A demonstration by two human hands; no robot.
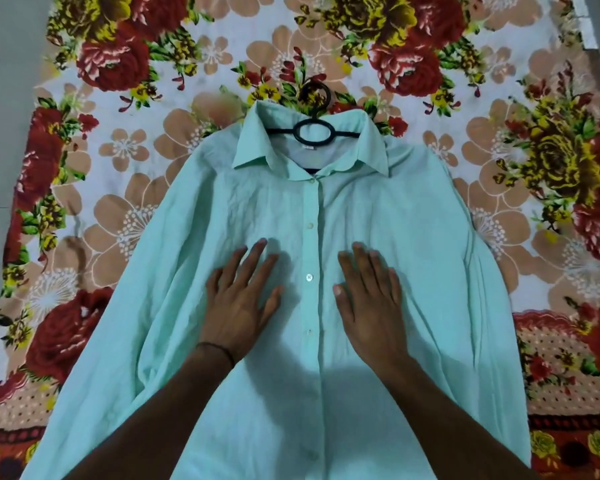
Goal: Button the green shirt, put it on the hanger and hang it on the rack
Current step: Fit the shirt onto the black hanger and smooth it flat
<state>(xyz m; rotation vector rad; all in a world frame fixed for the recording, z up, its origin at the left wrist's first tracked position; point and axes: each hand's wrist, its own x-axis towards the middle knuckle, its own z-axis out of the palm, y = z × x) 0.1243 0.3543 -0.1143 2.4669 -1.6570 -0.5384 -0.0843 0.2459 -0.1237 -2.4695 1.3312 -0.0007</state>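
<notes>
The pale green shirt [378, 220] lies flat, front up, on a floral bedsheet, its placket closed down the middle with several white buttons fastened. A black hanger [313, 133] sits inside the collar; its oval ring and hook stick out above the neckline. My left hand [243, 299] lies flat on the shirt front just left of the placket, fingers spread. My right hand [369, 292] lies flat just right of the placket, fingers spread. Neither hand holds anything. Both sleeves spread out to the sides.
The floral bedsheet [136, 202] with red, yellow and tan flowers covers the surface all around the shirt. A grey floor strip [7, 81] runs along the left edge. No rack is in view.
</notes>
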